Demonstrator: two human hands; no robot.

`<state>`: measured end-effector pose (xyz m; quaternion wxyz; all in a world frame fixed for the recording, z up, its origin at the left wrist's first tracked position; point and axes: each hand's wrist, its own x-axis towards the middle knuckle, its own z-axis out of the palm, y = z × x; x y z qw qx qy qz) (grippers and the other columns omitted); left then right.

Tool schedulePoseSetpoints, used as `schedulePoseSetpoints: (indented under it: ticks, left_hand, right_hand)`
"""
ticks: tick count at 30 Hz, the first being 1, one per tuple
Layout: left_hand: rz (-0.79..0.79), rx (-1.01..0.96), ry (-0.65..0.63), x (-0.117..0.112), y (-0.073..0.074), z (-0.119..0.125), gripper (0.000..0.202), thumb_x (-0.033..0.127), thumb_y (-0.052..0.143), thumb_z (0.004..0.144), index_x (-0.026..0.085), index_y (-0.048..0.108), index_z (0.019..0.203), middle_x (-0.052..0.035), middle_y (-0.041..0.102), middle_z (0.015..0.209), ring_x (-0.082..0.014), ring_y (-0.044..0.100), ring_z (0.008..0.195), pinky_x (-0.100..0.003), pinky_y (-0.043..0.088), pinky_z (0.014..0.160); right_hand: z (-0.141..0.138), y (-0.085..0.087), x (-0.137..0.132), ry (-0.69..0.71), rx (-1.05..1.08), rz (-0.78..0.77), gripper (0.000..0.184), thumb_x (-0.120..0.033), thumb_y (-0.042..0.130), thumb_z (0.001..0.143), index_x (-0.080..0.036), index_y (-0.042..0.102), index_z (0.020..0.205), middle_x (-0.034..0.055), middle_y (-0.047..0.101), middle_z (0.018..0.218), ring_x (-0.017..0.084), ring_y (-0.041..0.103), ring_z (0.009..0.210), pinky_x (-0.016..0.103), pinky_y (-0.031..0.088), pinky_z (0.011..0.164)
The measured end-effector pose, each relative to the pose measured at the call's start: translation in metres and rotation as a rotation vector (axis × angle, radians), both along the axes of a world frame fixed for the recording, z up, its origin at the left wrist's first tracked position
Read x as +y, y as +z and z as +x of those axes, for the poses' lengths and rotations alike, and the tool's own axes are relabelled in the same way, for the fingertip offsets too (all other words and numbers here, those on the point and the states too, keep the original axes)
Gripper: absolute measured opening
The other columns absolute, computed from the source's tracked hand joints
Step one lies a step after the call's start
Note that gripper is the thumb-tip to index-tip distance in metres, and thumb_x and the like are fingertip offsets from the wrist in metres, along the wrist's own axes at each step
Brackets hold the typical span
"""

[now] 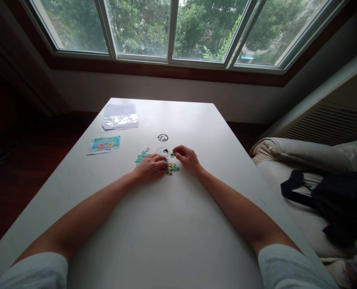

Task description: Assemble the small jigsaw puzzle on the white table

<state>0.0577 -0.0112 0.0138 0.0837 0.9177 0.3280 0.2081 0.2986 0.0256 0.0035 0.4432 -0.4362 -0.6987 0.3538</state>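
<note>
Small colourful jigsaw pieces (171, 167) lie joined in a cluster on the white table (166, 224). My left hand (149, 166) rests on the cluster's left side, fingers curled down onto the pieces. My right hand (187, 157) sits just right of it, fingers pinched around a small teal piece (172, 154). More loose teal pieces (142, 155) lie in a heap to the left of my left hand. A small round tin (163, 151) stands just behind the pieces.
A round lid (163, 137) lies behind the tin. A cartoon picture card (104, 144) and a clear plastic bag on paper (120, 117) lie at the far left. A sofa with a black bag (335, 200) stands to the right. Windows run along the back.
</note>
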Motion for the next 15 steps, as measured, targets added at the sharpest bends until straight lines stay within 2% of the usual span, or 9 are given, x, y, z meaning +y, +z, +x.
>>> schedulePoseSetpoints:
  ticks: [5, 9, 12, 15]
  left_hand:
    - [0.003, 0.022, 0.017, 0.004, 0.001, -0.006, 0.023, 0.037, 0.063, 0.092, 0.03, 0.069, 0.114, -0.0036, 0.066, 0.125, -0.0241, 0.059, 0.114, -0.042, 0.044, 0.103]
    - [0.008, 0.036, 0.027, 0.004, 0.003, -0.009, 0.025, 0.041, 0.064, 0.092, 0.029, 0.069, 0.113, -0.0045, 0.063, 0.132, -0.026, 0.058, 0.118, -0.045, 0.042, 0.107]
    - [-0.001, 0.033, -0.01, 0.002, 0.004, -0.01, 0.034, 0.044, 0.065, 0.091, 0.031, 0.066, 0.122, -0.0056, 0.059, 0.139, -0.0277, 0.055, 0.125, -0.046, 0.041, 0.109]
    - [-0.026, 0.026, -0.107, 0.0, 0.005, -0.009, 0.042, 0.044, 0.064, 0.092, 0.034, 0.062, 0.132, -0.0061, 0.056, 0.144, -0.0283, 0.05, 0.133, -0.045, 0.039, 0.112]
  right_hand:
    - [0.005, 0.0, 0.004, 0.059, -0.05, -0.035, 0.023, -0.035, 0.063, 0.084, -0.019, 0.071, 0.098, 0.001, 0.067, 0.077, 0.014, 0.055, 0.067, 0.027, 0.044, 0.064]
    - [0.011, 0.003, 0.007, 0.118, -0.148, -0.056, 0.023, -0.035, 0.063, 0.083, -0.019, 0.073, 0.095, 0.0004, 0.066, 0.073, 0.013, 0.052, 0.063, 0.026, 0.041, 0.062]
    - [0.016, 0.009, 0.007, 0.17, -0.224, -0.084, 0.021, -0.034, 0.063, 0.083, -0.019, 0.074, 0.092, -0.002, 0.061, 0.066, 0.011, 0.047, 0.06, 0.025, 0.038, 0.059]
    - [0.02, 0.017, 0.004, 0.226, -0.287, -0.089, 0.019, -0.033, 0.063, 0.082, -0.019, 0.074, 0.089, -0.0033, 0.058, 0.063, 0.01, 0.045, 0.059, 0.024, 0.037, 0.059]
